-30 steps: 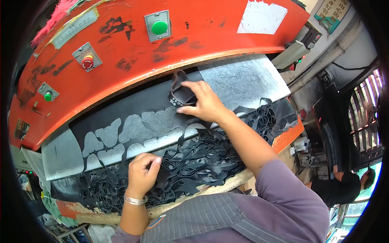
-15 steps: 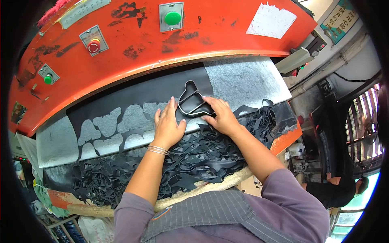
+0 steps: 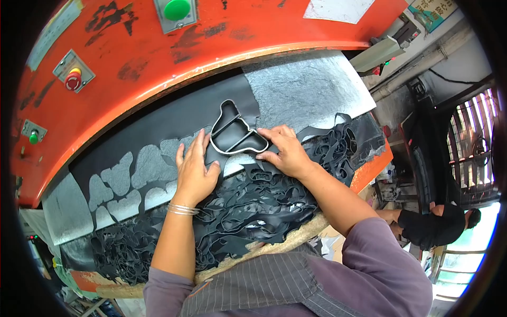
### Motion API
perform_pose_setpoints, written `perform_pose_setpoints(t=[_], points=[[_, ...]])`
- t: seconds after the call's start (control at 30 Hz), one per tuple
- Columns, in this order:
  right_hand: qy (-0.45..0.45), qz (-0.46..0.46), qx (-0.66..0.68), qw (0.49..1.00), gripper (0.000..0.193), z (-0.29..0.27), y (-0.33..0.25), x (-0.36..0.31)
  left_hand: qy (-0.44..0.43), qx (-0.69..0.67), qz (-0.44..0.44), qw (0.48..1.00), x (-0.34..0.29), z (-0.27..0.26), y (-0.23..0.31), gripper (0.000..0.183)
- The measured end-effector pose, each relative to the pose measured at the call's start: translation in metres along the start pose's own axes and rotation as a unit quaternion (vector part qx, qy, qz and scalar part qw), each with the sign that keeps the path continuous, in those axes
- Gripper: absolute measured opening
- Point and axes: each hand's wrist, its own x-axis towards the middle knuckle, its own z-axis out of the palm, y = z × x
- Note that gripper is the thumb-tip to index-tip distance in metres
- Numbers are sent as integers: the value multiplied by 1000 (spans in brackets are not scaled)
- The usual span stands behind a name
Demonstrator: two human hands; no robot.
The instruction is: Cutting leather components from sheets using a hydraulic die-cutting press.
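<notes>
A metal cutting die [image 3: 240, 141], an open curved outline with two crossbars, sits on a black leather-like sheet [image 3: 174, 111]. My right hand [image 3: 288, 150] has its thumb and fingers around the die's right end. Just left of the die, my left hand [image 3: 195, 171] rests with fingers stretched on the sheet's near part. Its fingertips are close to the die's left rim; whether they touch it is hard to tell. Several curved holes in the sheet, left of that hand, show the pale grey cutting board [image 3: 301, 90] beneath.
A tangled heap of black offcuts [image 3: 248, 206] lies along the near edge of the board. Behind the board stands an orange-red machine front [image 3: 232, 39] with a green button [image 3: 177, 9] and a red button [image 3: 73, 80]. Another person [image 3: 441, 227] is off at the right.
The whole view has shifted and turned, so the machine and board appear farther left. My left hand has drawn slightly away from the die. My right hand stays at its right end.
</notes>
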Motion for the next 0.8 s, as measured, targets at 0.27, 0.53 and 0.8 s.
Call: perform_pose_setpoints(t=[0.27,0.53,0.8], points=[[-20,-42,-102,994,66,4,-49,42,145,-230,-39,962,-12,4,4,58],[-64,38,160,984,26,-10,-84,21,154,-644,-202,721,-57,-11,41,52],[-214,-90,238,943,63,-4,-119,-27,48,-777,-192,598,-95,-24,60,51]])
